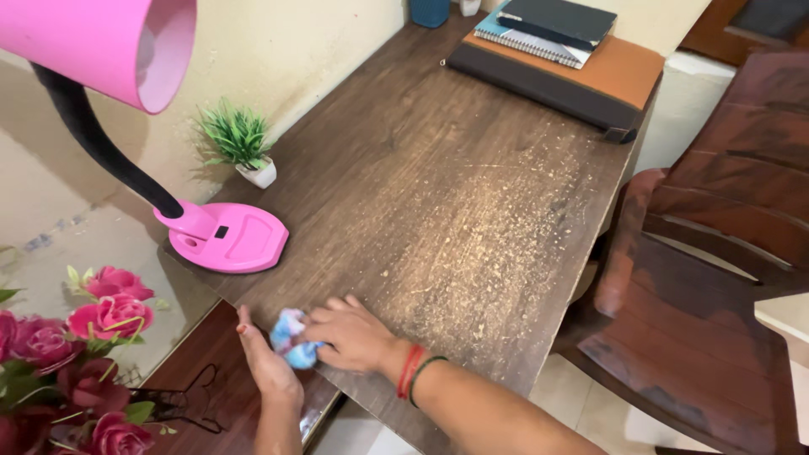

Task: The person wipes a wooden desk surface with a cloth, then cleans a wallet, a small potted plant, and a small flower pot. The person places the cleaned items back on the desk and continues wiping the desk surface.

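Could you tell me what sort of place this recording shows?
Probably a study corner in a home. A dusty dark wooden desk stands against a wall, with a pink desk lamp, stacked notebooks and a wooden chair beside it. The right hand presses a small cloth on the desk edge.

— What colour is the cloth under the fingers?

— Mottled light blue, white and pink. The wrist behind the fingers wears a red band and a dark green one.

— And the tabletop?

— Dark brown woodgrain, speckled with pale tan dust beyond the fingers.

— Left of the fingers?

— A bright pink lamp with a black neck, then pink and deep red roses with green leaves. Far past the fingers, a green plant in a white pot.
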